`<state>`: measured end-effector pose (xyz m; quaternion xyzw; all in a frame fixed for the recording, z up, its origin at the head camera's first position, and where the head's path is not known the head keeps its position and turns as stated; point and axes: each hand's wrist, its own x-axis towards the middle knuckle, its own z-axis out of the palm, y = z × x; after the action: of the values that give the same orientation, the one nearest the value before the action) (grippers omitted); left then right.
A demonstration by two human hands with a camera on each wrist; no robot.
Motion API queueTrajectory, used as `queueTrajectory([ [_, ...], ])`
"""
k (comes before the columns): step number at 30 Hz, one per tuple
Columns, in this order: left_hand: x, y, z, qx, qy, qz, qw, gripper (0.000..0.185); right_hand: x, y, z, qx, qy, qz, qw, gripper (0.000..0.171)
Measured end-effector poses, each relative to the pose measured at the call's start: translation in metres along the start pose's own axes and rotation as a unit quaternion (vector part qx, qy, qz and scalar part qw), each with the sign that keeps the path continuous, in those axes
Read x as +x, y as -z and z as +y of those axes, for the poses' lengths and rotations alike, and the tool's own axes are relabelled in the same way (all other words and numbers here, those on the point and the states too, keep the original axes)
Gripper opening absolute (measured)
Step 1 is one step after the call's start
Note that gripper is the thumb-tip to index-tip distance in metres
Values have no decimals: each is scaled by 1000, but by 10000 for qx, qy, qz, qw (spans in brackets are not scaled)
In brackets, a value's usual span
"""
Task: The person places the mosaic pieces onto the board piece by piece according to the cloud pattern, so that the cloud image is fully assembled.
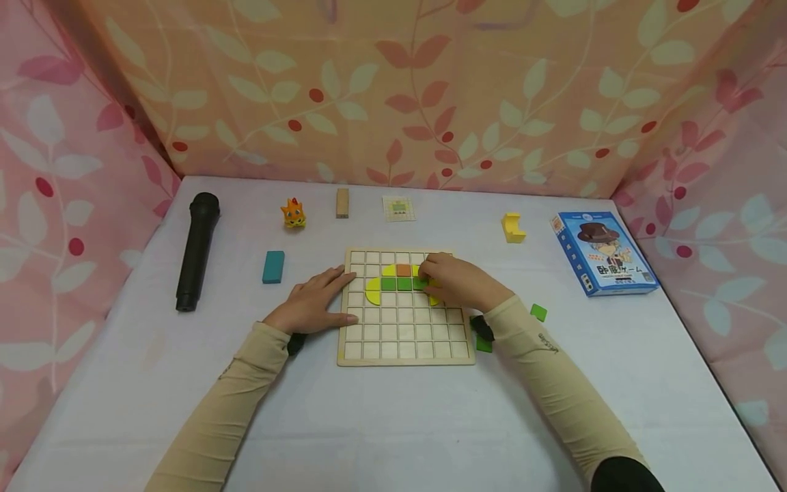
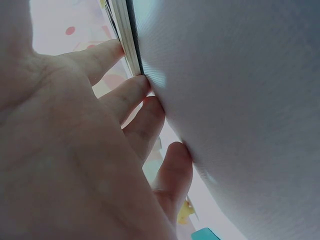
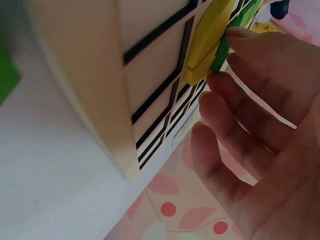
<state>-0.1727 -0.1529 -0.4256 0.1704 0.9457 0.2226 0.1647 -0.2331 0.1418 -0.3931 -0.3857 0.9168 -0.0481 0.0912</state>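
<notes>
A wooden grid board (image 1: 406, 342) lies in the middle of the table. On its upper rows sit an orange square (image 1: 403, 270), two green squares (image 1: 396, 283) and a yellow half-disc (image 1: 372, 292). My right hand (image 1: 458, 281) is arched over the board's upper right. Its index fingertip (image 3: 239, 34) touches the edge of another green piece (image 3: 220, 56), which lies beside a yellow piece (image 3: 207, 37); the thumb is hidden. My left hand (image 1: 313, 302) lies flat on the cloth, its fingers (image 2: 132, 92) against the board's left edge (image 2: 125, 35).
Around the board lie a black microphone (image 1: 197, 251), a teal block (image 1: 273, 266), an orange toy (image 1: 294, 214), a wooden block (image 1: 342, 203), a small card (image 1: 398, 208), a yellow block (image 1: 512, 228) and a blue game box (image 1: 604, 253). Loose green pieces (image 1: 538, 312) lie near my right wrist.
</notes>
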Motion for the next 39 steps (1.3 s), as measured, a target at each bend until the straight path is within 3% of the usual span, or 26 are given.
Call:
queueTrajectory([
  [11,0,0,0,7,-14,-4,10000,85,3,0,-1,-185,36,-15,9998,21],
  [27,-1,2,2,-17,-45,15,10000,85,1,2,-1,-8,2,9,10000,22],
  [32,-2,1,1,-54,-48,7,10000,85,-16,12,7,355,-417,116,9984,23],
  [39,0,0,-1,-77,-46,7,10000,86,-57,21,30,384,-1327,-112,9903,27],
])
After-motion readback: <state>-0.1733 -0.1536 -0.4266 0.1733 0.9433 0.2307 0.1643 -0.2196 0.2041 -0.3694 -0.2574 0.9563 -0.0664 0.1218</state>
